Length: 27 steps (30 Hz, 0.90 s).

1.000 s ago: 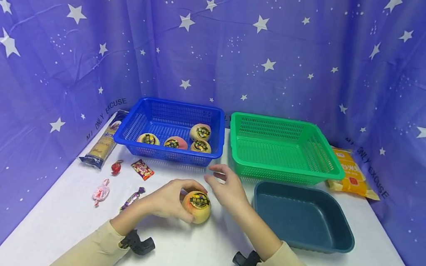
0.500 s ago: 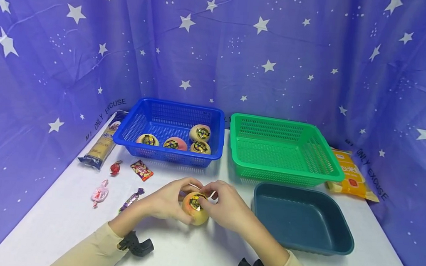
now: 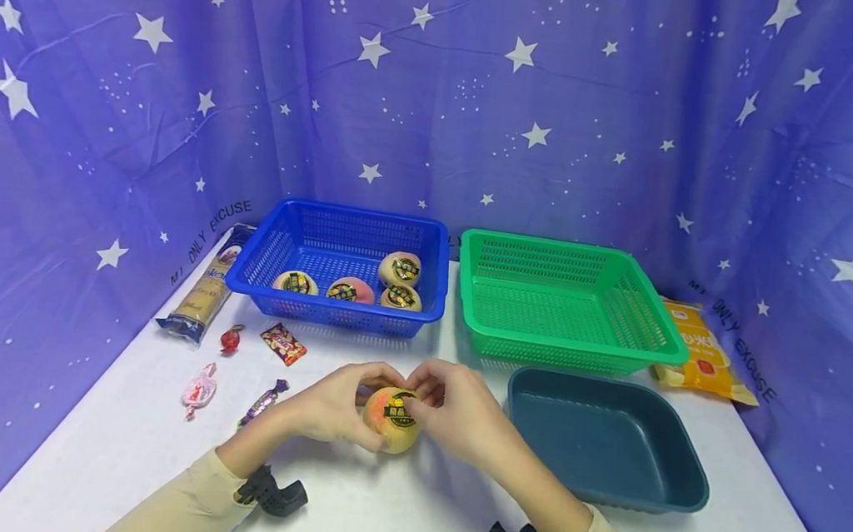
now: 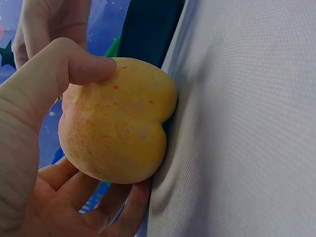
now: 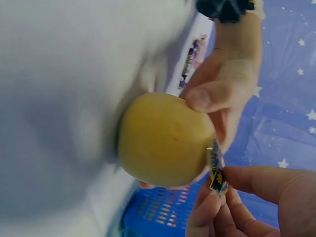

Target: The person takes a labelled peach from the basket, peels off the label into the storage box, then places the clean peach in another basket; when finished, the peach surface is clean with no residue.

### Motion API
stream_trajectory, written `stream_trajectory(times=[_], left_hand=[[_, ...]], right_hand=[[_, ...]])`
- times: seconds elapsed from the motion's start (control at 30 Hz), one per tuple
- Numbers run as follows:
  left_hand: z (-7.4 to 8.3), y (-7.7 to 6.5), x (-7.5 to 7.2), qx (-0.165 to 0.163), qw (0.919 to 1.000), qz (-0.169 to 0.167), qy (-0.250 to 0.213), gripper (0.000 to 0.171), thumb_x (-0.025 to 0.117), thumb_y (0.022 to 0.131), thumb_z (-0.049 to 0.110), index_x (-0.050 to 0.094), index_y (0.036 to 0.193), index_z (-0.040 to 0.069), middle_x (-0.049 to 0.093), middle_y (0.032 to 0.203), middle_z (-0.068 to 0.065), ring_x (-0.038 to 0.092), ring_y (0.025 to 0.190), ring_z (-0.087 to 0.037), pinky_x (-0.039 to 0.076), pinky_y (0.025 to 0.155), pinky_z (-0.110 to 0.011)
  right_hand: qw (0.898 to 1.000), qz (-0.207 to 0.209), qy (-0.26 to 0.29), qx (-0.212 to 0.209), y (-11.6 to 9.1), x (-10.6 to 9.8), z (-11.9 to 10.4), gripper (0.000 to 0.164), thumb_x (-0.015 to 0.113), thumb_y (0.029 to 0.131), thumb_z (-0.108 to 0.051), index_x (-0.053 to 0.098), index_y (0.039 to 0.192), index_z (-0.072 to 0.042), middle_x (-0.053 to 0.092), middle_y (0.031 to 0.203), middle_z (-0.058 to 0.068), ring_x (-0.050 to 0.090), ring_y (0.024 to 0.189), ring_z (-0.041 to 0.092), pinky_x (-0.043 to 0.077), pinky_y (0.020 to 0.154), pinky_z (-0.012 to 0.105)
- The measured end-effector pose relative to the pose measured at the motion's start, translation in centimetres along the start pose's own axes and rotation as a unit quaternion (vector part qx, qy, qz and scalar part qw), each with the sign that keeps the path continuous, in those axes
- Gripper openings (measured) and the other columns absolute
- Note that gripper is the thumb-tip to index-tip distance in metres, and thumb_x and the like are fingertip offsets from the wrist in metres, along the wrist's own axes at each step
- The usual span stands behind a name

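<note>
A yellow peach (image 3: pixel 392 439) with a reddish blush stands on the white table, stem side up. My left hand (image 3: pixel 333 401) grips it from the left, its thumb near me and its fingers behind. In the left wrist view the peach (image 4: pixel 121 128) shows its cleft underside against the cloth. On its top is a black-and-gold label sticker (image 3: pixel 398 412). My right hand (image 3: pixel 463 415) pinches the edge of that sticker between thumb and fingers. From the right wrist view, the sticker (image 5: pixel 216 168) stands up along the peach's top; how much still adheres cannot be seen.
Behind are a blue basket (image 3: pixel 332 315) holding several labelled peaches and a green basket (image 3: pixel 570 352). A dark teal tub (image 3: pixel 603 501) stands right. Left lie wrapped candies, including a purple one (image 3: pixel 263 402), and a pasta pack (image 3: pixel 202 298). An orange bag (image 3: pixel 705 363) lies far right.
My right hand has come down from above right of the peach to its top and taken hold of the sticker's edge. The left hand has kept its grip on the peach.
</note>
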<state>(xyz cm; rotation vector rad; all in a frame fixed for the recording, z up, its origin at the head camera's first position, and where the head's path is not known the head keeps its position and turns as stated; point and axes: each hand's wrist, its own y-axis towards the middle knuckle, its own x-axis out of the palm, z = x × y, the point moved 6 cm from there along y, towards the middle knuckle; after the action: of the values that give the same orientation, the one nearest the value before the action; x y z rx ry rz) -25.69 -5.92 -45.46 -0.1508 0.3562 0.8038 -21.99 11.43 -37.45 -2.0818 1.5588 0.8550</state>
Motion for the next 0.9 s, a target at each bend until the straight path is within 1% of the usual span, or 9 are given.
stream_trajectory(times=[0.1, 0.2, 0.33, 0.47, 0.6, 0.73, 0.9], left_hand=[[0.0, 0.0, 0.1, 0.004, 1.0000, -0.001, 0.001, 0.073, 0.095, 0.073, 0.011, 0.067, 0.140, 0.020, 0.074, 0.135, 0.005, 0.068, 0.130, -0.017, 0.053, 0.120, -0.046], [0.1, 0.1, 0.1, 0.008, 0.9999, -0.001, 0.008, 0.071, 0.094, 0.073, 0.011, 0.068, 0.139, 0.021, 0.074, 0.134, 0.005, 0.069, 0.126, -0.016, 0.055, 0.115, -0.043], [0.2, 0.1, 0.2, 0.013, 0.9997, 0.004, 0.022, 0.071, 0.096, 0.073, 0.013, 0.071, 0.139, 0.022, 0.074, 0.136, 0.003, 0.070, 0.121, -0.017, 0.056, 0.110, -0.042], [0.1, 0.0, 0.2, 0.012, 0.9996, 0.009, 0.024, 0.071, 0.098, 0.073, 0.015, 0.072, 0.139, 0.023, 0.074, 0.139, 0.001, 0.071, 0.119, -0.019, 0.056, 0.109, -0.043], [0.1, 0.0, 0.2, 0.010, 0.9995, 0.011, 0.027, 0.072, 0.098, 0.073, 0.015, 0.072, 0.140, 0.023, 0.074, 0.138, 0.001, 0.071, 0.118, -0.020, 0.056, 0.109, -0.044], [0.0, -0.1, 0.2, 0.005, 0.9994, 0.012, 0.033, 0.072, 0.098, 0.073, 0.017, 0.072, 0.140, 0.026, 0.074, 0.137, 0.004, 0.071, 0.119, -0.018, 0.055, 0.109, -0.043], [0.0, -0.2, 0.1, 0.004, 0.9993, 0.010, 0.036, 0.073, 0.098, 0.073, 0.017, 0.071, 0.140, 0.030, 0.074, 0.137, 0.009, 0.071, 0.121, -0.015, 0.055, 0.111, -0.041]], right_hand=[[1.000, -0.019, 0.015, 0.002, -0.6, -1.4, -0.4, 0.007, 0.080, 0.096, -0.007, 0.078, 0.101, -0.012, 0.074, 0.086, -0.003, 0.067, 0.081, 0.011, 0.057, 0.072, 0.024], [0.999, -0.035, 0.023, 0.008, -1.2, -3.1, -0.5, 0.006, 0.081, 0.098, -0.010, 0.078, 0.102, -0.014, 0.077, 0.087, -0.003, 0.069, 0.081, 0.014, 0.058, 0.070, 0.027], [0.999, -0.036, 0.018, 0.021, -1.7, -5.9, 0.1, 0.008, 0.083, 0.098, -0.013, 0.079, 0.104, -0.014, 0.080, 0.089, -0.004, 0.071, 0.082, 0.017, 0.058, 0.070, 0.029], [0.998, -0.033, 0.016, 0.043, -2.0, -8.4, 1.4, 0.012, 0.083, 0.099, -0.015, 0.080, 0.110, -0.012, 0.081, 0.094, 0.000, 0.074, 0.088, 0.018, 0.060, 0.075, 0.032], [0.996, -0.045, 0.021, 0.068, -2.3, -10.2, 3.0, 0.018, 0.082, 0.101, -0.020, 0.079, 0.116, -0.011, 0.082, 0.100, 0.003, 0.077, 0.095, 0.020, 0.064, 0.081, 0.038], [0.994, -0.059, 0.020, 0.087, -2.4, -11.5, 4.8, 0.022, 0.080, 0.103, -0.023, 0.077, 0.120, -0.010, 0.083, 0.104, 0.003, 0.075, 0.092, 0.025, 0.065, 0.082, 0.041], [0.991, -0.072, 0.020, 0.109, -2.4, -12.5, 6.8, 0.025, 0.079, 0.103, -0.023, 0.075, 0.122, -0.006, 0.083, 0.102, 0.004, 0.073, 0.090, 0.028, 0.064, 0.079, 0.042]])
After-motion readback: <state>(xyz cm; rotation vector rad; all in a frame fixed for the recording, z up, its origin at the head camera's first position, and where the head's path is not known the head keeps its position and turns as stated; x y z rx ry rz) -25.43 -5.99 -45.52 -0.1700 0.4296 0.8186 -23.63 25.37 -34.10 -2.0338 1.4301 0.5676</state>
